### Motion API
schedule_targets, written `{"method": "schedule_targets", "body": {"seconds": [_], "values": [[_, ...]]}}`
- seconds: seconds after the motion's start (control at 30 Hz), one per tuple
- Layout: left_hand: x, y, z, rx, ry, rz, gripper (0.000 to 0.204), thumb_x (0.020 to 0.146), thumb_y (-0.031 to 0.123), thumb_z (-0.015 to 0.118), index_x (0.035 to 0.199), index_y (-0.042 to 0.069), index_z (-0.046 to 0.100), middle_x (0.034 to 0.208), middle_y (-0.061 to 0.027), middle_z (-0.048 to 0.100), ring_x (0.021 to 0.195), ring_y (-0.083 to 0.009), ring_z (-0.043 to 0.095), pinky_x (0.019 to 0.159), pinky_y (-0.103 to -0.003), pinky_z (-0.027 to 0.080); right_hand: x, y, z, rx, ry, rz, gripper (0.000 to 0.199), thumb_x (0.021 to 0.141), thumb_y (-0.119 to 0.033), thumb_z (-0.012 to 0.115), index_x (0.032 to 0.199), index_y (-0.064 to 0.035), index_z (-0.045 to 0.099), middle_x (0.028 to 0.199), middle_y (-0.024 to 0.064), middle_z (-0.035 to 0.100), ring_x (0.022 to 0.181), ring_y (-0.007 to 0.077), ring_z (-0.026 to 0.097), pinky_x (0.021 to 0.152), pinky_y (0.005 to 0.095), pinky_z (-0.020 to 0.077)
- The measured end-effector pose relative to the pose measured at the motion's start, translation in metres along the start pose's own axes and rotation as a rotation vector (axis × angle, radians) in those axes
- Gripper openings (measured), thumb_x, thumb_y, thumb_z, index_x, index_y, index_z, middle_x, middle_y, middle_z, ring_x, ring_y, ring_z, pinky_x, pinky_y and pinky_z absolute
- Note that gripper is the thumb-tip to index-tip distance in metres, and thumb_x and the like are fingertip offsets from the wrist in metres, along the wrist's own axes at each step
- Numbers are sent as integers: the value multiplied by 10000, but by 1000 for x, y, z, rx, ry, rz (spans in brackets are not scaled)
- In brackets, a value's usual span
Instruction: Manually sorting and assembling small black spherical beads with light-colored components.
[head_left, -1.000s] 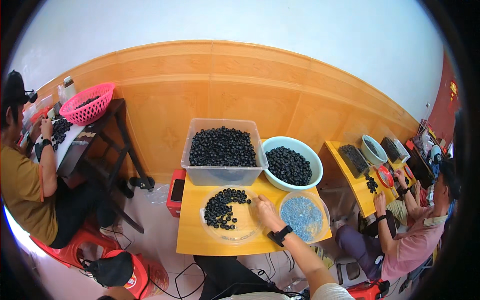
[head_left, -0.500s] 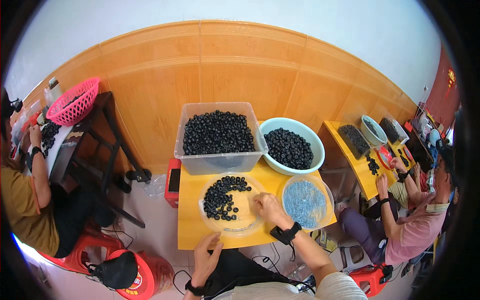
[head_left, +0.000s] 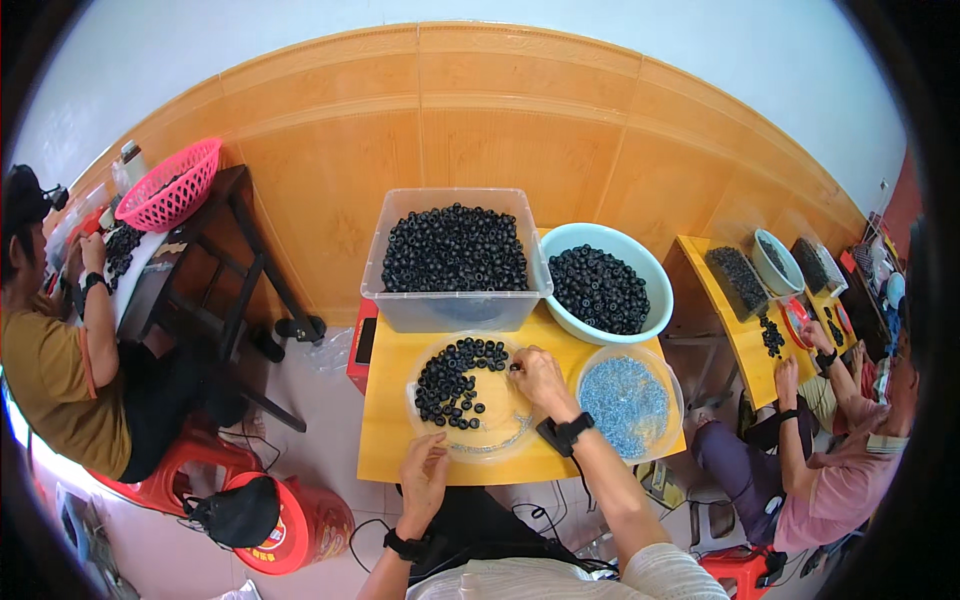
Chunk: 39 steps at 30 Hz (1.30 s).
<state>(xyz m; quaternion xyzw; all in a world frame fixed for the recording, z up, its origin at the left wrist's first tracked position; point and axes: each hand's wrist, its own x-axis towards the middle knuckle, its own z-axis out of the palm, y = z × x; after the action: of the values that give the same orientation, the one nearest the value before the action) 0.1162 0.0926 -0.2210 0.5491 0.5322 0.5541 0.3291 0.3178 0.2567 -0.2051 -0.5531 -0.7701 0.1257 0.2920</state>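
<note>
Closest to you are your dark trousers (head_left: 462,530) and, above them, your left hand (head_left: 423,475), raised beside the near left edge of the yellow worktop (head_left: 385,460) with a black band (head_left: 405,546) at its wrist; its grip is loosely bent, and you cannot tell from this view whether anything sits in it. On the worktop just beyond lies a round clear tray (head_left: 495,405), its left half strewn with black rings (head_left: 455,380) and a thin line of tiny bits (head_left: 515,433) near its lower right edge. Your right hand (head_left: 541,383), with a black watch (head_left: 566,432) at the wrist, reaches over the tray's right side, its grip drawn nearly together on a small black piece (head_left: 514,367) at the fingertips. Just right of that tray, a shallow clear dish (head_left: 674,400) holds a heap of blue-grey slivers (head_left: 622,405). Farther back, a clear bin (head_left: 455,312) heaped with more rings touches or nearly touches a pale blue bowl (head_left: 662,310), also filled with them. Off to your left a co-worker (head_left: 60,390) sits near a pink basket (head_left: 170,190); to your right another person (head_left: 840,490) works at a second yellow worktop (head_left: 745,350). Behind stands the orange wall panelling (head_left: 500,140).
</note>
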Motion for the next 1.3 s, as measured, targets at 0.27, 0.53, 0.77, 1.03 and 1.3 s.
{"method": "schedule_targets", "body": {"seconds": [0.27, 0.53, 0.77, 1.03, 1.3], "values": [[-9, 25, 3, -584, -137, -483, 222, 813, -13, 588, 1034, -22, 569, 923, -86, 626, 817, -134, 608, 744, -241, 494, -110, -98, -19, 550, -115, 0, 195, 695, -25, 660, 881, -3, 606, 757, 113, 575, 629, 199, 590, 565, 279, 479], [-38, 14, -5, -606, -99, -570, 169, 790, 5, 630, 953, -25, 597, 852, -102, 647, 736, -150, 628, 687, -254, 526, -138, -108, -19, 473, -235, -108, 148, 730, -78, 635, 869, -40, 604, 789, 107, 578, 651, 261, 588, 562, 331, 474], [-40, 14, -16, -593, -42, -585, 136, 801, 8, 616, 929, -32, 591, 819, -143, 652, 666, -169, 635, 616, -262, 537, -75, -39, -26, 113, 91, 1, 133, 695, -61, 616, 821, -19, 618, 800, 130, 577, 753, 322, 557, 669, 381, 465], [-43, 16, -20, -579, -62, -584, 130, 804, 12, 611, 923, -36, 587, 815, -150, 649, 667, -173, 636, 614, -265, 539, -64, -27, 1, -23, -48, -91, 69, 696, -43, 589, 750, 0, 591, 781, 164, 558, 778, 342, 536, 701, 414, 458], [-41, 9, -23, -584, -39, -597, 126, 813, 26, 610, 924, -31, 595, 811, -140, 648, 675, -174, 638, 619, -266, 542, -62, -27, 2, -95, -60, -182, 124, 704, 1, 561, 826, 7, 540, 794, 168, 549, 805, 341, 525, 705, 410, 445]]}}
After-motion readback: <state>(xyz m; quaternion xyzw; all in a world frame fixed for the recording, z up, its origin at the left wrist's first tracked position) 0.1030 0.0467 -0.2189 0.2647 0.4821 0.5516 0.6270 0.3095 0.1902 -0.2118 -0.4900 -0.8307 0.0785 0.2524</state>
